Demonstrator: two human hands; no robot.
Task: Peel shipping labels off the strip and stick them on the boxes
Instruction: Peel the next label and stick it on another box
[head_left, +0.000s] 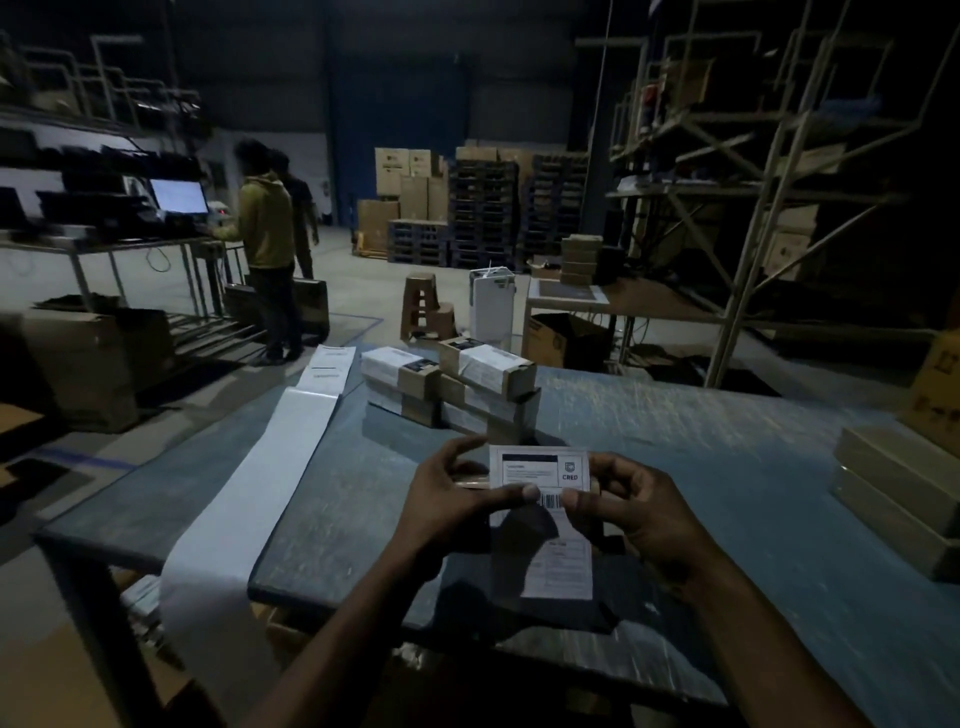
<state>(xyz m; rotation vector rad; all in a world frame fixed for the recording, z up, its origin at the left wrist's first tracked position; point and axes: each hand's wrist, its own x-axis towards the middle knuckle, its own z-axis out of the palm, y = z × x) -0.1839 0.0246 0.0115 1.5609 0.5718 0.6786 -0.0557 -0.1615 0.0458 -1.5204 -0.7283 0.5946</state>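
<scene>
Both hands hold a small brown box (470, 480) above the grey tabletop (727, 467), the left hand (447, 499) curled round its left end and the right hand (631, 506) round its right, thumbs pressing a white shipping label (540, 467) that folds over the box and hangs down its near side. A label strip (260, 483) runs along the tabletop's left edge and droops off the near end. Labelled boxes (452, 382) are stacked just beyond the hands, with plain boxes (898, 493) at far right.
</scene>
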